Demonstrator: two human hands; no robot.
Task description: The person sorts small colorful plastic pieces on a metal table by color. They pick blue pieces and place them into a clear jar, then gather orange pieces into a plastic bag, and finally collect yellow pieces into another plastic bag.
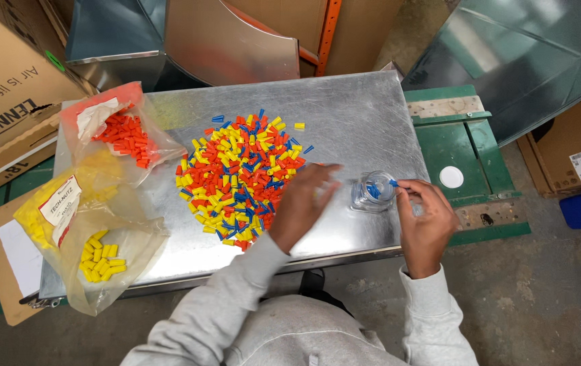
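Note:
A mixed heap of small red, yellow and blue wire caps [239, 176] lies in the middle of a shiny metal sheet [351, 115]. My left hand [304, 203] hovers over the heap's right edge, fingers curled and blurred; whether it holds a cap I cannot tell. My right hand [424, 217] pinches one blue cap [394, 183] just above the mouth of a small clear jar [373, 191], which has blue caps inside.
A clear bag of red caps [124, 132] lies at the sheet's left. Two bags of yellow caps [100, 254] lie at the front left. A green table frame [470, 146], a white lid [451, 177], cardboard boxes and sheet-metal ducts [534, 54] surround it.

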